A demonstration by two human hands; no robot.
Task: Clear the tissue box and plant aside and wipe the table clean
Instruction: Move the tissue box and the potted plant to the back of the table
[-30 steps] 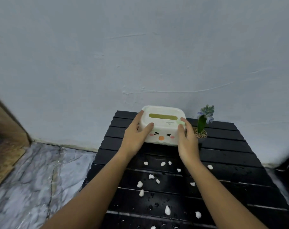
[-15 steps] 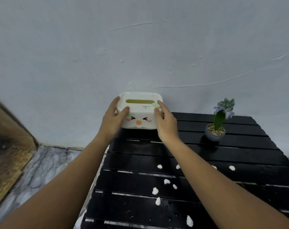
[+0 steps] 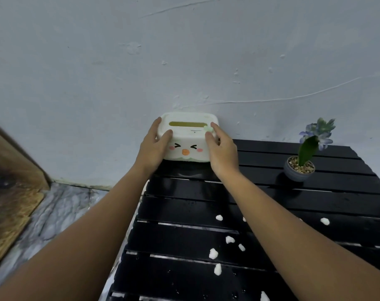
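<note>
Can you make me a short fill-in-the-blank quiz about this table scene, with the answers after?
1. Both hands, the left hand and the right hand, hold the ____ with a cartoon face.
2. The tissue box sits at the table's far ____ corner, by the wall.
3. The potted plant stands upright on the ____ slatted table.
4. Small ____ scraps lie scattered on the slats.

Missing words: tissue box; left; black; white
</note>
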